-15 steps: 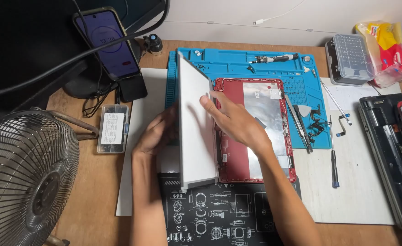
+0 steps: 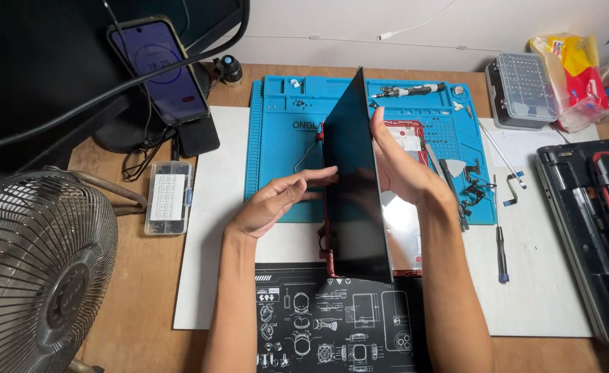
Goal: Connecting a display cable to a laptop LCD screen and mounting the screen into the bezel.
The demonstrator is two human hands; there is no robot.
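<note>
A black glass screen panel [image 2: 351,186] stands nearly on edge above a red-framed tablet body [image 2: 408,228] that lies on the blue work mat [image 2: 277,159]. My left hand [image 2: 277,200] touches the panel's dark face with its fingertips from the left. From the right, my right hand [image 2: 401,169] grips the panel's back and top edge. The tablet's silver inner plate shows to the right of the panel; its left part is hidden behind the panel.
A metal fan [image 2: 35,269] stands at the left. A phone on a stand [image 2: 159,69], a small parts box [image 2: 168,197], a bit case [image 2: 522,90], loose tools [image 2: 501,242], a black printed mat [image 2: 332,324] and an open toolbox [image 2: 594,228] surround the mat.
The panel has been turned over: its white back faced left before, now its black face does. My left hand has moved from behind the panel to its front.
</note>
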